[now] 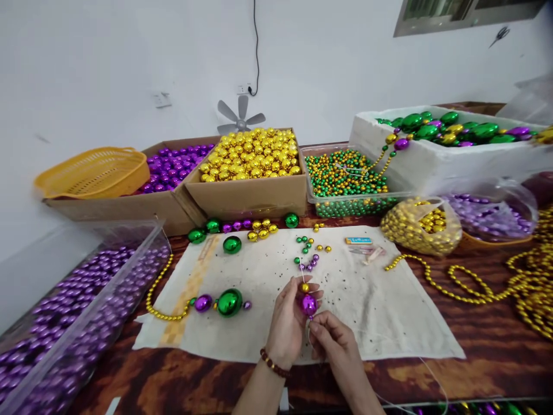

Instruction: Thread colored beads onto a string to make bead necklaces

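My left hand (286, 320), a beaded bracelet (275, 363) at its wrist, has its fingers around a large shiny purple bead (309, 304). A small gold bead (305, 287) sits just above it, and a thin white needle or stiff thread end (302, 270) sticks up beyond that. Just below the purple bead, my right hand (336, 343) pinches the white thread (310, 334) between thumb and fingers. To the left on the cloth lies a strung row with a purple bead (203, 302) and a big green bead (229, 302), joined to a gold bead chain (162, 316).
Loose beads (261, 230) lie on the white cloth (259, 276), near a small blue box (358, 241). Behind stand a carton of gold balls (254, 193), a clear bin (358, 202) and a white foam box (389, 153). A bin of purple beads (86, 311) is left; gold chains (536, 282) lie right.
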Demonstrator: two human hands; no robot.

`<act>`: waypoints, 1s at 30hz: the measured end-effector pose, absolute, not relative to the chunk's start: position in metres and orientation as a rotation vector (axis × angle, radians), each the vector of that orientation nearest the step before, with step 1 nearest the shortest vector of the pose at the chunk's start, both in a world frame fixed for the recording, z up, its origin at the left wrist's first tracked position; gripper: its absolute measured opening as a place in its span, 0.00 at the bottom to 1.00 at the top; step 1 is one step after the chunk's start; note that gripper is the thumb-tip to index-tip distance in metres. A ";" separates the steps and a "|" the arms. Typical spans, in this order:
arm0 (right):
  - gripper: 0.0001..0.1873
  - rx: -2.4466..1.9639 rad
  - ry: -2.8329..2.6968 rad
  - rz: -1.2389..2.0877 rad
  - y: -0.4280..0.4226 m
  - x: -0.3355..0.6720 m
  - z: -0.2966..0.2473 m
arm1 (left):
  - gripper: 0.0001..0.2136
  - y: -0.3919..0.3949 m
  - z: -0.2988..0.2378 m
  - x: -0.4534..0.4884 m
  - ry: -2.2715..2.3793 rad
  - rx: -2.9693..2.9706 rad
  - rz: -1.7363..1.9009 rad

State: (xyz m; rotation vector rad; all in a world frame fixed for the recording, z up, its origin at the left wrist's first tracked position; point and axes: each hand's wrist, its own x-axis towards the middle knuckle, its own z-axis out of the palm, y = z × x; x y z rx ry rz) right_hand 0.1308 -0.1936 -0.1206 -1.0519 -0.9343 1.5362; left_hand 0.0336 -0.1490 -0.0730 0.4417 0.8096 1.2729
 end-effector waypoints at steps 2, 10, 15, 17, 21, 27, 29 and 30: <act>0.16 -1.049 -0.938 1.527 -0.193 0.129 -0.119 | 0.14 -0.149 -0.074 0.032 0.798 0.416 1.256; 0.14 -1.147 -1.180 1.402 -0.197 0.132 -0.113 | 0.12 -0.142 -0.084 0.034 0.856 0.426 1.257; 0.13 -1.312 -1.162 1.114 -0.182 0.173 -0.093 | 0.12 -0.135 -0.069 0.031 0.869 0.632 1.024; 0.14 -1.304 -1.106 1.156 -0.173 0.189 -0.090 | 0.12 -0.136 -0.061 0.034 0.894 0.804 0.859; 0.09 -1.124 -0.917 1.277 -0.163 0.204 -0.090 | 0.12 -0.137 -0.052 0.042 0.941 1.003 0.659; 0.09 -1.027 -0.729 1.373 -0.170 0.200 -0.082 | 0.09 -0.133 -0.041 0.040 0.952 1.033 0.544; 0.10 -1.023 -0.755 1.397 -0.172 0.198 -0.079 | 0.10 -0.130 -0.040 0.036 0.910 1.051 0.507; 0.09 -1.017 -0.743 1.385 -0.172 0.199 -0.078 | 0.11 -0.129 -0.040 0.033 0.874 1.076 0.489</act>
